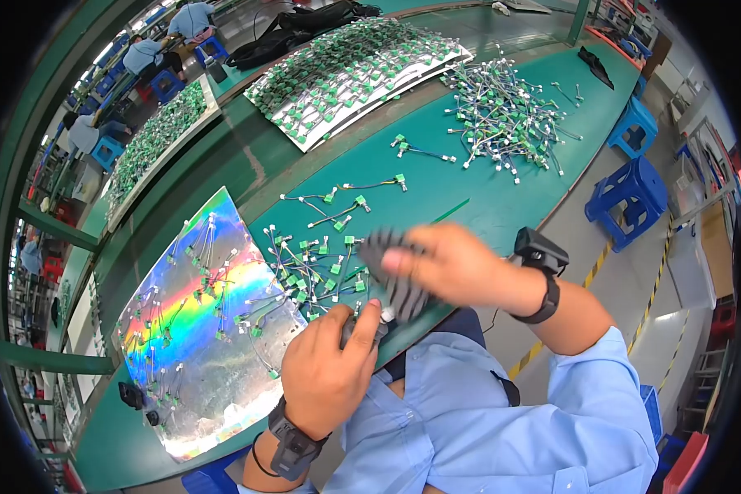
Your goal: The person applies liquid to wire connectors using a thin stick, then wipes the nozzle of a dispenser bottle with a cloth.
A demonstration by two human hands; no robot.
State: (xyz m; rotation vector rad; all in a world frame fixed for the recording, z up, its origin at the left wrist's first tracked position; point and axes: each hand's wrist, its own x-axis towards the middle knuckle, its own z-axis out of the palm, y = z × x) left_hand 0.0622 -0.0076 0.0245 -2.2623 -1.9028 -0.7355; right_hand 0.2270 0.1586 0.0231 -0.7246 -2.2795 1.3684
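Observation:
My right hand [453, 267] is closed on a dark grey striped item [403, 298], smeared by motion, so its kind is unclear. Just below it, at the table's front edge, my left hand [329, 362] has its fingers closed round something small and dark, mostly hidden. A small white piece [388, 314] shows by the left fingertips. Beyond both hands lie several loose wire leads with green and white connectors [336, 269]. To the left, a shiny rainbow-reflecting sheet [247, 362] carries more of these leads.
A large heap of wired connectors [510, 115] lies on the green table [543, 210] at the far right. White boards [305, 136] packed with green connectors stand behind. Blue stools [630, 198] are on the floor at right. Other people [144, 56] sit at benches far left.

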